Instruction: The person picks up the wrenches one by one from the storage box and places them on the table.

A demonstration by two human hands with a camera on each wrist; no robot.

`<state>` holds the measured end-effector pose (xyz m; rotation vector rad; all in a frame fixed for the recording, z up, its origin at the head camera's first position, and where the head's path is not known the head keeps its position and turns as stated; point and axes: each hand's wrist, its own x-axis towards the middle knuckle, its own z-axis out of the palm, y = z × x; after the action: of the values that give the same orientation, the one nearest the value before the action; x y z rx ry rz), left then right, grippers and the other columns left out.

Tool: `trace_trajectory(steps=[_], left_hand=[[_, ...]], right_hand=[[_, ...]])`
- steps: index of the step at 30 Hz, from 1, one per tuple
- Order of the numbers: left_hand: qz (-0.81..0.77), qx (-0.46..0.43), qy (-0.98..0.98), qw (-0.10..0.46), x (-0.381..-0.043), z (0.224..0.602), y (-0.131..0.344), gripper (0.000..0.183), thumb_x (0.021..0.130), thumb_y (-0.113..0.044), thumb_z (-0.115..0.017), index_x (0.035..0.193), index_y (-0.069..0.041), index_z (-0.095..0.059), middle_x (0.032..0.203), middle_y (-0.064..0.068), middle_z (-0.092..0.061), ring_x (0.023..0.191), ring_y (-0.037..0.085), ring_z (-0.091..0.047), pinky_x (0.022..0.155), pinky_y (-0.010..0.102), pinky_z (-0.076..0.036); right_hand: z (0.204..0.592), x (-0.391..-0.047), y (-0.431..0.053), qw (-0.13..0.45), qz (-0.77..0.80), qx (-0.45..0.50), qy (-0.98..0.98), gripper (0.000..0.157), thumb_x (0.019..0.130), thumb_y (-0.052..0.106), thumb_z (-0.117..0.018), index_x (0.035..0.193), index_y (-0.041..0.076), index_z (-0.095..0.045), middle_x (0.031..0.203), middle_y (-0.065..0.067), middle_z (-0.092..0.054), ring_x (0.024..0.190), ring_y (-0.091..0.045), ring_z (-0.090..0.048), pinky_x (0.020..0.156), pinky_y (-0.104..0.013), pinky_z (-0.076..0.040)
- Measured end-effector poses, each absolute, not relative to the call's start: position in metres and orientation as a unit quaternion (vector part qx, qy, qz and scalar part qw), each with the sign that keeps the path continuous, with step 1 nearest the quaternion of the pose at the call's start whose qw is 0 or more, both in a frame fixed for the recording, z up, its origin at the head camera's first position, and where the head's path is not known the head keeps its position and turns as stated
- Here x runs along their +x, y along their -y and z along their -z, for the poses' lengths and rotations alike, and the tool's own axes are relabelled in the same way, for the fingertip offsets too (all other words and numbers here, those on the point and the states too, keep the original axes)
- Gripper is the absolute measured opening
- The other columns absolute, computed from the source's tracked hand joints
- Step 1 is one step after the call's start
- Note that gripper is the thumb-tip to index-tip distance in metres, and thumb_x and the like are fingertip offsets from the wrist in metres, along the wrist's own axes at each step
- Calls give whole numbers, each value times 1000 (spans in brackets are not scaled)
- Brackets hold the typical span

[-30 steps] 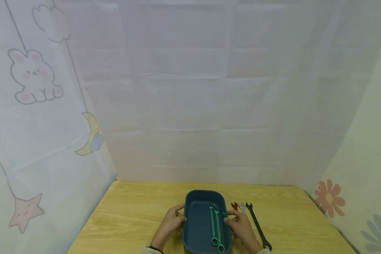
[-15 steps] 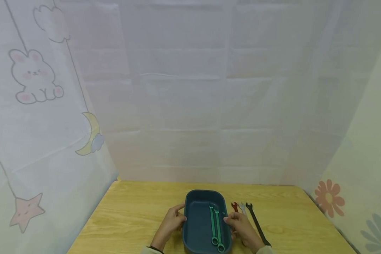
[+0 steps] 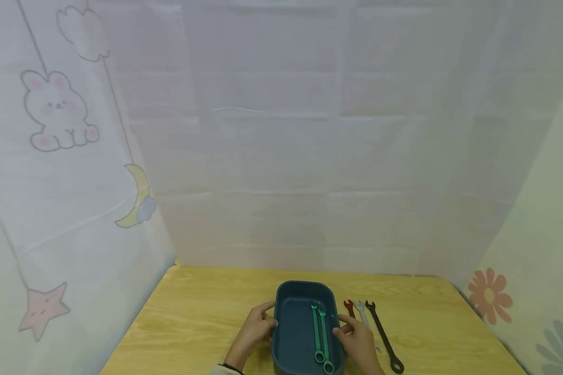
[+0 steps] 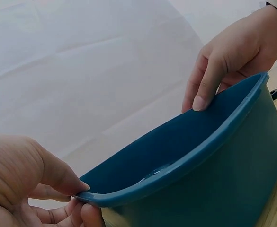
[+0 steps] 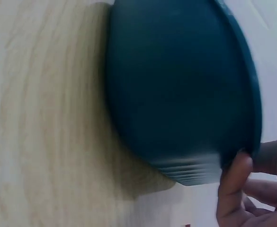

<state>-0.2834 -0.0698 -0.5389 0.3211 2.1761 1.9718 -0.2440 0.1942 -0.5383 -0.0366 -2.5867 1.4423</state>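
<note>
A dark blue plastic bin is on the wooden table, held from both sides. My left hand pinches its left rim, thumb on top and fingers beneath, as the left wrist view shows. On the opposite side my right hand grips the rim, thumb over the edge and fingers outside the wall. Inside the bin, toward its right side, lie two green combination wrenches, side by side with their ring ends nearest me. The left wrist view shows the bin's inner wall, with the wrenches mostly hidden.
Right of the bin, a red wrench, a silver wrench and a black wrench lie on the table. My right hand partly covers the red and silver ones. Pale printed sheets enclose the table's back and sides.
The head view shifts slightly. My right hand and forearm adjust a little at the rim, uncovering the black wrench's ring end. Both hands keep hold of the bin, which stays in about the same place.
</note>
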Motion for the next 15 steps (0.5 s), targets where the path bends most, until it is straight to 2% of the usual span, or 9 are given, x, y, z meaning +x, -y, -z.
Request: trace_trajectory(steps=[4,9,12,15], left_hand=[[-669,107,-730,94,-283,538,69,58,79,0,-52,135,0,-37,65,10,-56,44,10,-47,42,26,-44],[-670,103,-729,95,-283,537,68,57,79,1,-52,134,-3,-40,64,9,-55,44,10,-48,41,25,-43],[-669,100,-730,99,-283,538,68,57,79,1,-52,135,-3,-39,65,10,-56,44,11,-49,41,25,-43],[-669,99,-730,99,-283,539,67,58,79,1,-52,135,-3,-38,66,11,-57,44,10,-50,41,25,-44]], right_hand=[[537,-244,-204,14,-547,11,837,48,84,16,-62,124,-6,-49,73,-5,-62,51,-16,-56,46,-31,-47],[531,-240,-215,-98,-619,29,779,66,83,16,-61,137,-6,-29,67,-4,-59,46,-11,-52,47,-32,-48],[528,-237,-216,-130,-640,28,757,71,83,14,-61,140,-4,-22,65,-2,-55,48,-10,-50,47,-30,-48],[527,-234,-216,-136,-648,27,749,71,83,13,-60,141,-3,-20,66,-1,-52,49,-10,-48,48,-29,-48]])
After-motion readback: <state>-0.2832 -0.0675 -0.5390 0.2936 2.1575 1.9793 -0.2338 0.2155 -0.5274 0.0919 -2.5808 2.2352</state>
